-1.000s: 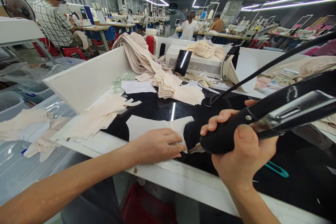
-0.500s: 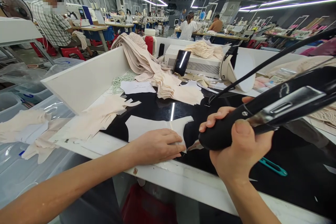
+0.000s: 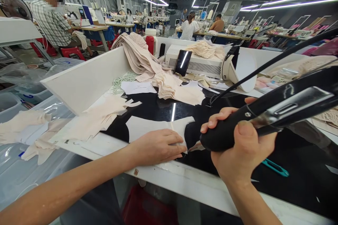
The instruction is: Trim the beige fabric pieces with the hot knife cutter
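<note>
My left hand lies flat, fingers stretched out, on a pale cut fabric piece that rests on the black glossy table top. My right hand is wrapped round the black handle of a corded hand tool. The tool's small metal tip touches the fabric's edge just right of my left fingertips. A black cable runs from the tool up to the right.
Piles of cream fabric pieces and a white machine stand at the back of the table. A white board walls the left side. Teal snips lie at the right. Fabric scraps lie on plastic bins. Other people sit at sewing stations behind.
The right hand and the tool have shifted slightly left and down toward the fabric edge. The left hand has stayed flat on the piece.
</note>
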Motion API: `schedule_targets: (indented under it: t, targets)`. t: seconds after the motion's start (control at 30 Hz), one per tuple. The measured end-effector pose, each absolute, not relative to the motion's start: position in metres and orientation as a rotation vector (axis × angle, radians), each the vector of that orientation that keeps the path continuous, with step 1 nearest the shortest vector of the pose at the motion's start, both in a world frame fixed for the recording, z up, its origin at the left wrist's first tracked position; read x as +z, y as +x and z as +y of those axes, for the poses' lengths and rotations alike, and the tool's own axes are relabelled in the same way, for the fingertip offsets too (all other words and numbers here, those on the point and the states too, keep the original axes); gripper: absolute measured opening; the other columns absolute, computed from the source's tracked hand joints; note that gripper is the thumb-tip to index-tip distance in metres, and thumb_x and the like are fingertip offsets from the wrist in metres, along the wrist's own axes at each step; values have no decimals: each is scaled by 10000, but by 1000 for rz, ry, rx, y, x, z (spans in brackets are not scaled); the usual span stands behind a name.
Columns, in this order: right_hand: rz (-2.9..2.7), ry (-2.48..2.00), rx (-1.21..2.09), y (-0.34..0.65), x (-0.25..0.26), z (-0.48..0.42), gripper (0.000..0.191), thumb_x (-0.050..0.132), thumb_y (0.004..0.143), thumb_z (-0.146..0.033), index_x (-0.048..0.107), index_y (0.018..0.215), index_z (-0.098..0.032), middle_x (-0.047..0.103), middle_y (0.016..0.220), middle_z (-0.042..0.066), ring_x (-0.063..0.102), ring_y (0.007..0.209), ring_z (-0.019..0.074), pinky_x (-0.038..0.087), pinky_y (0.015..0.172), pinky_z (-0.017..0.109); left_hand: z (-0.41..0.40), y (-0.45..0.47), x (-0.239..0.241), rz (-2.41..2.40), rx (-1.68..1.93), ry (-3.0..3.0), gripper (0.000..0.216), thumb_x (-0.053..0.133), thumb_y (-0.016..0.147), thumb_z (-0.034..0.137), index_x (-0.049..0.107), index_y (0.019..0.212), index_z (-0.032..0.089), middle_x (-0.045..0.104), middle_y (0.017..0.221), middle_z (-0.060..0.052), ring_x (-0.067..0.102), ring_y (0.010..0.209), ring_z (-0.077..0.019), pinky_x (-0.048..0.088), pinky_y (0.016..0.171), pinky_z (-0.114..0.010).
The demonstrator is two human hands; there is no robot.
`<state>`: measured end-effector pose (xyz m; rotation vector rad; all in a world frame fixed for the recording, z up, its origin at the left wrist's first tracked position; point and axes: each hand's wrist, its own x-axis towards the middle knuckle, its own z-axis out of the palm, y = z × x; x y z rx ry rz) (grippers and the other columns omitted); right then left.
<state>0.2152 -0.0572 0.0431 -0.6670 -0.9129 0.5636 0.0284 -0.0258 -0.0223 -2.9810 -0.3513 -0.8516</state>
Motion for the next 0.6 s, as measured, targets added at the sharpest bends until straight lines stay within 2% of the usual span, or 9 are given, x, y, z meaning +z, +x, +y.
schedule_targets:
  t: [0.6]
  targets:
    - [-917, -620, 562, 214, 40, -57, 430, 869, 854, -320, 656, 1223, -265, 710, 799, -57, 638, 552, 144, 567, 462, 271, -25, 28, -23, -348, -862, -2943, 255, 530, 1184, 268, 749, 1213, 141, 793, 1165, -123, 758, 1107, -220, 624, 1049, -347]
